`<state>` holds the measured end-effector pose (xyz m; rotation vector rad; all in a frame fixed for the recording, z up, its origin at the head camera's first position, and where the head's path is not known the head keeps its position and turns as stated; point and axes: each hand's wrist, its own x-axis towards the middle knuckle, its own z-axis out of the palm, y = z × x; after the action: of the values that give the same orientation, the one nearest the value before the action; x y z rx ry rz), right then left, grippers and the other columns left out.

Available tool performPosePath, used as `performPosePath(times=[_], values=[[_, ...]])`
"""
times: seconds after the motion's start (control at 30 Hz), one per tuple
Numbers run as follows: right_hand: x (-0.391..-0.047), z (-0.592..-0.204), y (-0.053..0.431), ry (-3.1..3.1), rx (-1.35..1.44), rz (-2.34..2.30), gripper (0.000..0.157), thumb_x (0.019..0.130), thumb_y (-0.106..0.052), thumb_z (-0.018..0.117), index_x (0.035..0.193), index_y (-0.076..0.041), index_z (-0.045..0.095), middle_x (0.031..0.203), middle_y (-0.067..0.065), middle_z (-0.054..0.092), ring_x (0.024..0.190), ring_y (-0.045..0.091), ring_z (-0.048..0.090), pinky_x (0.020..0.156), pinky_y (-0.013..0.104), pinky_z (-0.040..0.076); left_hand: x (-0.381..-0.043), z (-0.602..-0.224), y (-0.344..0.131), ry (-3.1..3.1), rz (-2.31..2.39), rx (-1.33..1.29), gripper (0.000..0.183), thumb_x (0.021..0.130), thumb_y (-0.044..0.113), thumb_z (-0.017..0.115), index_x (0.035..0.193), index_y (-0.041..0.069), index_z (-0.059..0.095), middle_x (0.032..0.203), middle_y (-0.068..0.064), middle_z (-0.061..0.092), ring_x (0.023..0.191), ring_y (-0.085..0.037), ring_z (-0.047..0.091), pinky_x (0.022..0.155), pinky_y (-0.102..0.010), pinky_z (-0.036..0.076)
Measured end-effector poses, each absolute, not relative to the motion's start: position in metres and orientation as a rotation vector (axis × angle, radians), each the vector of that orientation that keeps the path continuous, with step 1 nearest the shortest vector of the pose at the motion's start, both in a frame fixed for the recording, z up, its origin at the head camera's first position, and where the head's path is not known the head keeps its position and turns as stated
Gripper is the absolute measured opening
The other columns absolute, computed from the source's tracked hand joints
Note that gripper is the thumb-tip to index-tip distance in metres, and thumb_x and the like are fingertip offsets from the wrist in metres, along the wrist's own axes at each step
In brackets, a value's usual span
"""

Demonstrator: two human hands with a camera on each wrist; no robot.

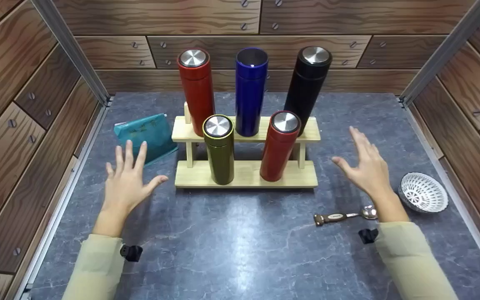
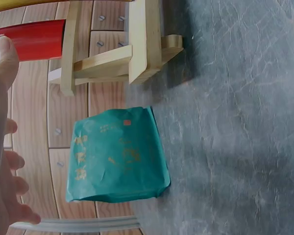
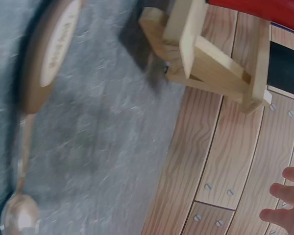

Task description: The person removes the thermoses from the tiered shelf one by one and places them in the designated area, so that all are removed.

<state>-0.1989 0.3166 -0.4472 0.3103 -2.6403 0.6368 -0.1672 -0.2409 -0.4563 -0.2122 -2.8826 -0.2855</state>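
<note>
Both hands hover apart over the table in the head view, fingers spread and nothing held. My left hand (image 1: 126,183) is nearest to a teal pouch (image 1: 150,137) with gold print, seen upright in the left wrist view. On the other side, my right hand (image 1: 367,171) is above a spoon with a brown handle (image 1: 335,218). Between them stands a two-tier wooden rack (image 1: 246,166). A red flask (image 1: 197,93), a blue flask (image 1: 251,93) and a black flask (image 1: 308,89) stand on its upper tier. The lower tier carries an olive-green flask (image 1: 220,154) and another red flask (image 1: 279,152).
A white openwork bowl with a dark outside (image 1: 423,192) sits at the right, beside the right forearm. Wood-patterned walls (image 1: 215,18) close off the back and both sides. Metal rails (image 1: 71,50) run along the corners and side edges of the grey marbled table (image 1: 223,241).
</note>
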Motion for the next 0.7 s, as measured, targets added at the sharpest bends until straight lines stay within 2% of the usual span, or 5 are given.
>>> performPosePath(times=[0.1,0.2,0.37,0.6,0.7], values=[[-0.202,-0.442,0.312,-2.621,0.252,0.724,0.078,0.084,-0.052,0.061,0.148,-0.025,0.025,0.145,0.013,0.035,0.124,0.043,0.039,0.092,0.061,0.035,-0.171,-0.457,-0.238,-2.922,-0.378,-0.186,0.095,0.081,0.071,0.045,0.151,0.017,0.011,0.153,-0.02,0.006,0.137,-0.041,0.002,0.095,-0.072,0.017],[-0.205,-0.439,0.308,-2.572,0.221,0.778,0.075,0.084,-0.05,0.062,0.146,-0.025,0.03,0.141,0.014,0.041,0.114,0.047,0.047,0.079,0.063,0.04,-0.174,-0.458,-0.236,-2.955,-0.524,-0.131,0.092,0.082,0.072,0.041,0.151,0.017,0.012,0.153,-0.018,0.007,0.137,-0.041,0.007,0.09,-0.073,0.023],[-0.213,-0.433,0.302,-2.4,0.288,0.958,0.067,0.084,-0.041,0.067,0.141,-0.015,0.041,0.132,0.015,0.051,0.113,0.039,0.051,0.087,0.056,0.041,-0.179,-0.463,-0.232,-2.897,-0.832,-0.072,0.084,0.086,0.064,0.046,0.15,0.018,0.018,0.151,-0.018,0.017,0.133,-0.042,0.023,0.092,-0.068,0.029],[-0.223,-0.419,0.291,-2.277,0.33,1.155,0.057,0.086,-0.024,0.068,0.136,-0.008,0.047,0.126,0.013,0.056,0.11,0.031,0.055,0.087,0.021,0.044,-0.183,-0.465,-0.234,-2.716,-1.212,-0.003,0.072,0.088,0.052,0.054,0.141,0.007,0.038,0.139,-0.02,0.042,0.123,-0.039,0.042,0.098,-0.054,0.034],[-0.227,-0.41,0.284,-2.276,0.337,1.189,0.057,0.085,-0.017,0.069,0.136,-0.006,0.046,0.125,0.013,0.057,0.109,0.029,0.056,0.084,0.015,0.041,-0.185,-0.465,-0.235,-2.675,-1.31,0.003,0.069,0.089,0.051,0.055,0.137,0.004,0.043,0.137,-0.019,0.044,0.123,-0.036,0.044,0.098,-0.05,0.036]])
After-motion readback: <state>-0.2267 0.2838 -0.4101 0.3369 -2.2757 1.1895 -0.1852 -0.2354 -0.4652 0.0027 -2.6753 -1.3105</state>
